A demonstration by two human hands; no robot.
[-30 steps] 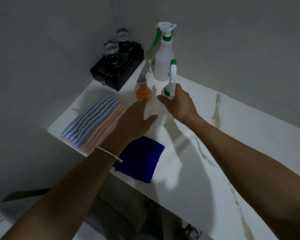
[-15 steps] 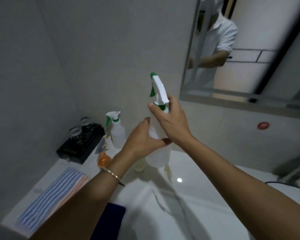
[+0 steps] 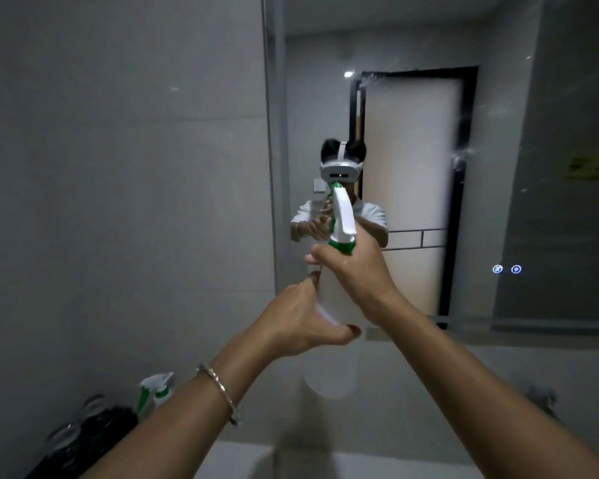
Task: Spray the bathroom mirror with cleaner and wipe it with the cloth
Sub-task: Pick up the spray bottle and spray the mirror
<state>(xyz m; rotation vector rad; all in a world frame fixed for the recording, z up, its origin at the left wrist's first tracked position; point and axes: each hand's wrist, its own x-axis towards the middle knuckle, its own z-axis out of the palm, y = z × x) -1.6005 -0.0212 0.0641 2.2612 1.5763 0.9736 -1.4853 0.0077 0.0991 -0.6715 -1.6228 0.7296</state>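
Observation:
A white spray bottle [image 3: 339, 219] with a green collar and nozzle is held up in front of the bathroom mirror [image 3: 498, 150], nozzle pointing at the glass. My right hand [image 3: 355, 271] grips its neck just below the trigger head. My left hand [image 3: 305, 321] cups the lower body of the bottle from the left. Droplets speckle the mirror's upper right area. The mirror reflects a person holding the bottle. The cloth is out of view.
A second spray bottle [image 3: 156, 388] with a green trigger stands at the lower left by a black holder with glass jars [image 3: 94, 430]. The white countertop [image 3: 242, 458] shows along the bottom edge. Two lit touch icons [image 3: 506, 269] glow on the mirror's right side.
The bottle went from the counter up to the mirror, with both hands on it. The view has tilted up from the counter to the mirror; the cloths have dropped out of sight.

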